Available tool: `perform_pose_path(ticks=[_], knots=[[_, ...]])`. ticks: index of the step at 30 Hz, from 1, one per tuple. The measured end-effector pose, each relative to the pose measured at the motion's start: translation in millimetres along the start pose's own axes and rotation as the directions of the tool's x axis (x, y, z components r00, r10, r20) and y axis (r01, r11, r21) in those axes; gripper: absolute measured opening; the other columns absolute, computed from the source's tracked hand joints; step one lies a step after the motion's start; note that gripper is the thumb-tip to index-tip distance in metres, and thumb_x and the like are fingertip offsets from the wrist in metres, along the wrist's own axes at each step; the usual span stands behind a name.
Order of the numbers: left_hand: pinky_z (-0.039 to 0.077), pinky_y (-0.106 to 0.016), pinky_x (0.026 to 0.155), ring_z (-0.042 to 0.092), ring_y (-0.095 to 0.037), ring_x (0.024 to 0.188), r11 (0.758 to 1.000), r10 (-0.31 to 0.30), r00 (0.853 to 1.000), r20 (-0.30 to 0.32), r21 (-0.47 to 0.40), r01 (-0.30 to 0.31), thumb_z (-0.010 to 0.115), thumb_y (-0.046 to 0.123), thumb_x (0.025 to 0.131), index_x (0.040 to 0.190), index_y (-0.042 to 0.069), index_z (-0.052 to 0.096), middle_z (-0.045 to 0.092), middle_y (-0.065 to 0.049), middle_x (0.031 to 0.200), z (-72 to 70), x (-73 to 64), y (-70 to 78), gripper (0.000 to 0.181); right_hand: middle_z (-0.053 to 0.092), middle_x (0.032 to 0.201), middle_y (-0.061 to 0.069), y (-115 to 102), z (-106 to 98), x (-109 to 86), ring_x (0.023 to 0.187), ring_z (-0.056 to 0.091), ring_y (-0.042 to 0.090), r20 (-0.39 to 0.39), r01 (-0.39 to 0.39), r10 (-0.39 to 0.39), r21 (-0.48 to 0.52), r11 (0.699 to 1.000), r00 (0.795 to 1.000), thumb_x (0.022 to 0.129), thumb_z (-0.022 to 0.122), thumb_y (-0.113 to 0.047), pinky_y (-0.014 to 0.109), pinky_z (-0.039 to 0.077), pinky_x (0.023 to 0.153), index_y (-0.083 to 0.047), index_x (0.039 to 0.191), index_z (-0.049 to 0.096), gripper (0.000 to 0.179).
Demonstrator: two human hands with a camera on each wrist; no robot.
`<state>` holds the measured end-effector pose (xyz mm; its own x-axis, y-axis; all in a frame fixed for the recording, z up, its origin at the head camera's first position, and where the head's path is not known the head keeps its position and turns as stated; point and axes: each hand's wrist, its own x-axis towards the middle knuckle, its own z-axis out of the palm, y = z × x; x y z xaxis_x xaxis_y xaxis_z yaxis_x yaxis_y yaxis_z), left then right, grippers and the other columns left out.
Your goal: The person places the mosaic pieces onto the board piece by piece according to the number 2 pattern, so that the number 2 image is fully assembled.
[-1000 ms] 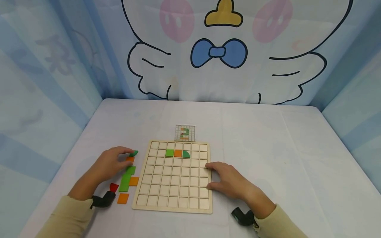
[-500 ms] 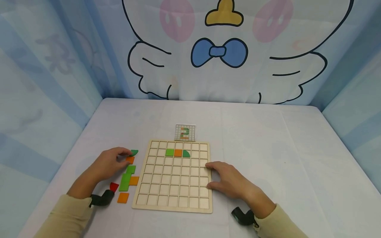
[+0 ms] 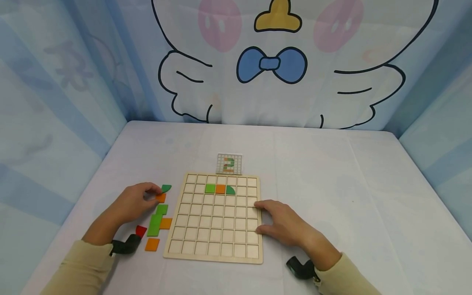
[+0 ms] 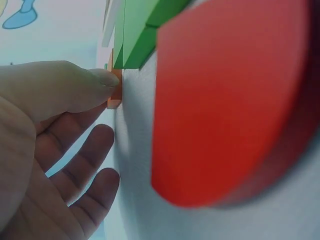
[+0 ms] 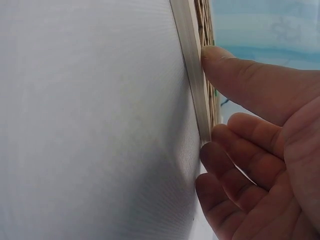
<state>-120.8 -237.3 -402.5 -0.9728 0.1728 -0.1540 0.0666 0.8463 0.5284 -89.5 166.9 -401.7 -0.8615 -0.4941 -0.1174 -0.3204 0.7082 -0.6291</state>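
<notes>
Green quarter-round (image 3: pixel 166 188) now less covered by left hand (image 3: pixel 134 203); thumb-index seem to pinch far orange square (image 3: pixel 161 198), likely working piece, off grid board (image 3: pixel 215 223); right hand (image 3: pixel 283 223) touches board edge, fingers loose

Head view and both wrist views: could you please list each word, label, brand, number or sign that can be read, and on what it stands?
"2", probably: the numeral-like coloured pattern on the small card, though it is too small to be certain.
No readable words, labels or brands appear on the wooden board, the coloured pieces or the cartoon backdrop.
</notes>
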Motion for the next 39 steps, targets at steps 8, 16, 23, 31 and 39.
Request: perform_pose_path(ticks=[8, 16, 23, 31, 39], knots=[[0.042, -0.06, 0.099, 0.053, -0.04, 0.11, 1.0, -0.006, 1.0, -0.02, -0.006, 0.006, 0.068, 0.007, 0.092, 0.117, -0.001, 0.066, 0.062, -0.021, 0.121, 0.2, -1.3, -0.5, 0.026, 0.056, 0.138, 0.015, -0.9, 0.7, 0.0, 0.133, 0.048, 0.036, -0.004, -0.002, 0.002, 0.002, 1.0, 1.0, 0.087, 0.079, -0.019, 0.052, 0.035, 0.11, 0.001, 0.137, 0.055, 0.059], [0.041, -0.061, 0.099, 0.053, -0.041, 0.11, 1.0, -0.015, 1.0, -0.008, 0.007, 0.015, 0.069, 0.007, 0.092, 0.118, -0.003, 0.065, 0.062, -0.023, 0.122, -1.6, -0.6, -2.7, 0.029, 0.056, 0.138, 0.015, -1.0, 1.3, -0.3, 0.133, 0.048, 0.036, -0.006, 0.0, 0.0, 0.001, 1.0, 1.0, 0.087, 0.079, -0.019, 0.052, 0.035, 0.11, 0.001, 0.137, 0.055, 0.059], [0.044, -0.059, 0.096, 0.054, -0.039, 0.105, 0.999, -0.005, 1.0, -0.015, 0.036, 0.006, 0.07, 0.009, 0.091, 0.114, -0.001, 0.067, 0.063, -0.022, 0.117, -1.9, 0.1, -2.6, 0.025, 0.056, 0.139, 0.015, -0.3, 1.2, -0.2, 0.133, 0.047, 0.035, -0.004, -0.008, 0.008, -0.001, 1.0, 1.0, 0.087, 0.078, -0.02, 0.052, 0.034, 0.111, 0.001, 0.138, 0.055, 0.059], [0.046, -0.058, 0.094, 0.054, -0.039, 0.103, 0.999, -0.025, 0.999, -0.021, 0.048, 0.026, 0.071, 0.011, 0.091, 0.114, 0.0, 0.067, 0.063, -0.023, 0.117, -2.5, 0.9, -0.8, 0.026, 0.056, 0.139, 0.015, 0.7, 1.5, 0.7, 0.133, 0.047, 0.035, -0.001, -0.003, 0.003, -0.002, 1.0, 1.0, 0.087, 0.078, -0.019, 0.052, 0.035, 0.11, 0.001, 0.138, 0.055, 0.06], [0.046, -0.058, 0.095, 0.054, -0.039, 0.107, 0.999, -0.018, 0.999, -0.031, 0.039, 0.019, 0.071, 0.014, 0.092, 0.115, 0.001, 0.068, 0.062, -0.022, 0.117, -5.2, 1.3, 7.1, 0.027, 0.056, 0.139, 0.014, 0.5, -0.6, -0.3, 0.133, 0.047, 0.036, -0.004, 0.002, -0.002, 0.001, 1.0, 1.0, 0.088, 0.078, -0.021, 0.053, 0.035, 0.11, 0.001, 0.137, 0.055, 0.059]])
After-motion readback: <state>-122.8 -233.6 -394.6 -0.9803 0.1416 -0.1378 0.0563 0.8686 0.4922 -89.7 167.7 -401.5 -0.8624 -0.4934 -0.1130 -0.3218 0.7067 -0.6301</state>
